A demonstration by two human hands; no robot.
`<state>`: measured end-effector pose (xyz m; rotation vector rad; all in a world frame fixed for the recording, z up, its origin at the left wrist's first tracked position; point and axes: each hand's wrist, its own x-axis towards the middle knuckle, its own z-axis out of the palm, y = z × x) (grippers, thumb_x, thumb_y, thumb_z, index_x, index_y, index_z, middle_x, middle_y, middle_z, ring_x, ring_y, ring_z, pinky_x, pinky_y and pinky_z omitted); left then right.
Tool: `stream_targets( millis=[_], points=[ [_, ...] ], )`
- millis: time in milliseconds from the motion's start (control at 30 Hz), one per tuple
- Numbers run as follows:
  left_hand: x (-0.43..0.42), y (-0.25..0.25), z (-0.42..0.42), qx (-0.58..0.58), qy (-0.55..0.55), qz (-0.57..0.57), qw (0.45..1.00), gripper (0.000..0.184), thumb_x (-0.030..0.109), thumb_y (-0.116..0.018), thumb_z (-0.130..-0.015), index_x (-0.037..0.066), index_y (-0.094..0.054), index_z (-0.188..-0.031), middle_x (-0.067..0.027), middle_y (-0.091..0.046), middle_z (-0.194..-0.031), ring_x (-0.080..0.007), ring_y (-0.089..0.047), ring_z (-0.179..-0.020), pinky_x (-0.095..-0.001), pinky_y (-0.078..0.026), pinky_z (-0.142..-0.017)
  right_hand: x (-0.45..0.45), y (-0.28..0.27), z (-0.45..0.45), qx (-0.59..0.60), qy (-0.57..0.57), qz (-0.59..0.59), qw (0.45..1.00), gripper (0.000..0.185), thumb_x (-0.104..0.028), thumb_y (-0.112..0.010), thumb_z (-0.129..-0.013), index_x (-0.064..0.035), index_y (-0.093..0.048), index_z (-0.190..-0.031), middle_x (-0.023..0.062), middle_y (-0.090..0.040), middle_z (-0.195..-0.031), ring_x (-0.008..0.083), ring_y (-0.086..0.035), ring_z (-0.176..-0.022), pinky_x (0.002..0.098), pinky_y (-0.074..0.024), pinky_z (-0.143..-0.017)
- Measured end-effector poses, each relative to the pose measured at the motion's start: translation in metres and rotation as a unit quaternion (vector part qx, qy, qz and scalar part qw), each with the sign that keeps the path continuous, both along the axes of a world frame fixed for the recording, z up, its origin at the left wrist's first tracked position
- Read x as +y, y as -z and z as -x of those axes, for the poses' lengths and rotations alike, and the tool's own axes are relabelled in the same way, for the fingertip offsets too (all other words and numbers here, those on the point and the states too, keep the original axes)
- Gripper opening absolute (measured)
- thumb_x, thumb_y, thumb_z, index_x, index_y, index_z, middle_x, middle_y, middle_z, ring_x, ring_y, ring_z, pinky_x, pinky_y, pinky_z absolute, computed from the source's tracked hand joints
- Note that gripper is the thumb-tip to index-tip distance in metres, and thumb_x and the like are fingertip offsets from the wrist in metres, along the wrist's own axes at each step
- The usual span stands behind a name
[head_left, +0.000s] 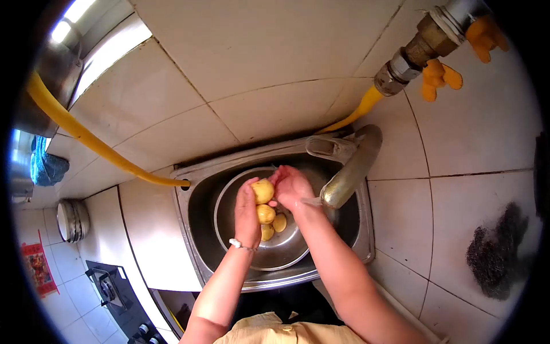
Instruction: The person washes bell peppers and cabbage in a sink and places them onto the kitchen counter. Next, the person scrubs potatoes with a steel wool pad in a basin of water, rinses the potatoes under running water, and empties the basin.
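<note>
Over a round metal basin (220, 229) in the sink, my left hand (246, 209) is closed along the side of a peeled potato (263, 191). Close beside that potato, my right hand (291, 186) is turned palm up with its fingers partly spread and holds nothing. Three more yellow potatoes, among them a larger one (266, 214) and a small one (279, 223), lie below in the basin. The metal tap (352, 166) leans over my right wrist, and a little water (311, 201) shows between its mouth and the wrist.
A steel sink (192, 246) surrounds the basin. The yellow hose (109, 152) enters a hole at its left corner. Orange-handled valves (440, 79) are on the wall above right. A gas stove (109, 286) stands at lower left, and a dark scouring mesh (495, 252) is at right.
</note>
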<state>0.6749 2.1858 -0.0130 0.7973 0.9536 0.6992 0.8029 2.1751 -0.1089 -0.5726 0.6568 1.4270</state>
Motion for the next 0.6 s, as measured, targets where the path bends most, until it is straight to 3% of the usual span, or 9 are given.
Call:
stream_targets(
  millis=[67, 133, 233, 267, 300, 400, 433, 500, 600],
  points=[
    [0.003, 0.004, 0.015, -0.029, 0.008, 0.058, 0.998, 0.039, 0.038, -0.038, -0.099, 0.009, -0.042, -0.124, -0.0110, -0.057, -0.112, -0.0184, -0.063, -0.082, -0.0308, -0.053, -0.060, 0.010, 0.003, -0.007, 0.123, 0.088, -0.045, 0.987, 0.014, -0.011, -0.050, -0.087, -0.0069, -0.055, -0.075, 0.0066, -0.058, -0.071, 0.0203, -0.055, -0.068, 0.0322, -0.0447, -0.065],
    [0.002, 0.001, 0.017, -0.028, 0.022, 0.088, 0.996, 0.036, 0.038, -0.040, -0.098, 0.012, -0.042, -0.123, -0.0109, -0.057, -0.113, -0.0186, -0.063, -0.079, -0.0300, -0.052, -0.055, 0.016, -0.005, -0.007, 0.092, 0.081, -0.067, 0.990, 0.009, -0.008, -0.053, -0.085, -0.0054, -0.056, -0.077, 0.0066, -0.059, -0.073, 0.0196, -0.055, -0.070, 0.0327, -0.0449, -0.066],
    [0.006, 0.003, 0.023, -0.059, 0.014, 0.145, 0.987, 0.031, 0.036, -0.044, -0.097, 0.016, -0.042, -0.121, -0.0105, -0.057, -0.114, -0.0186, -0.063, -0.076, -0.0282, -0.050, -0.050, 0.008, -0.040, 0.002, -0.210, -0.039, -0.053, 0.976, 0.007, -0.007, -0.055, -0.082, -0.0051, -0.060, -0.087, 0.0076, -0.061, -0.078, 0.0189, -0.057, -0.073, 0.0323, -0.0460, -0.067],
    [0.009, 0.006, 0.026, -0.089, -0.004, 0.170, 0.981, 0.029, 0.035, -0.045, -0.096, 0.018, -0.042, -0.120, -0.0103, -0.057, -0.115, -0.0183, -0.063, -0.076, -0.0272, -0.049, -0.049, -0.003, -0.014, 0.010, -0.209, -0.042, -0.050, 0.976, 0.007, -0.007, -0.055, -0.082, -0.0051, -0.060, -0.087, 0.0076, -0.061, -0.078, 0.0189, -0.057, -0.073, 0.0323, -0.0460, -0.067],
    [0.015, 0.010, 0.032, -0.120, -0.024, 0.194, 0.973, 0.028, 0.035, -0.047, -0.096, 0.019, -0.043, -0.119, -0.0094, -0.058, -0.114, -0.0174, -0.062, -0.075, -0.0264, -0.048, -0.048, -0.014, 0.031, 0.017, -0.393, -0.187, 0.008, 0.900, 0.012, -0.010, -0.056, -0.083, -0.0054, -0.059, -0.093, 0.0080, -0.061, -0.077, 0.0221, -0.059, -0.078, 0.0359, -0.0479, -0.069],
    [0.025, 0.025, 0.053, -0.137, -0.041, 0.172, 0.975, 0.027, 0.039, -0.045, -0.096, 0.021, -0.046, -0.116, -0.0094, -0.058, -0.112, -0.0159, -0.060, -0.071, -0.0252, -0.047, -0.048, -0.067, 0.055, 0.042, -0.719, -0.466, 0.117, 0.502, 0.030, -0.012, -0.056, -0.082, -0.0061, -0.052, -0.111, 0.0149, -0.063, -0.087, 0.0330, -0.062, -0.093, 0.0434, -0.0499, -0.078],
    [0.027, 0.032, 0.060, -0.157, -0.050, 0.191, 0.968, 0.029, 0.043, -0.043, -0.096, 0.021, -0.046, -0.114, -0.0094, -0.058, -0.113, -0.0156, -0.060, -0.071, -0.0251, -0.047, -0.047, -0.077, 0.048, 0.053, -0.717, -0.468, 0.117, 0.503, 0.030, -0.012, -0.056, -0.082, -0.0061, -0.052, -0.111, 0.0149, -0.063, -0.087, 0.0330, -0.062, -0.093, 0.0434, -0.0499, -0.078],
    [0.024, 0.038, 0.067, -0.156, -0.056, 0.206, 0.964, 0.030, 0.044, -0.042, -0.096, 0.021, -0.046, -0.114, -0.0094, -0.058, -0.113, -0.0157, -0.060, -0.071, -0.0253, -0.047, -0.047, -0.091, 0.039, 0.071, -0.705, -0.609, 0.127, 0.341, 0.049, -0.011, -0.063, -0.077, -0.0025, -0.044, -0.121, 0.0220, -0.057, -0.103, 0.0398, -0.057, -0.100, 0.0471, -0.0495, -0.081],
    [0.017, 0.042, 0.073, -0.150, -0.059, 0.233, 0.959, 0.030, 0.045, -0.039, -0.097, 0.021, -0.046, -0.114, -0.0093, -0.058, -0.114, -0.0163, -0.060, -0.072, -0.0258, -0.047, -0.046, -0.108, 0.085, 0.081, -0.770, -0.571, 0.078, 0.273, 0.043, -0.014, -0.059, -0.080, -0.0071, -0.045, -0.120, 0.0204, -0.060, -0.093, 0.0376, -0.062, -0.088, 0.0477, -0.0494, -0.080]
  ],
)
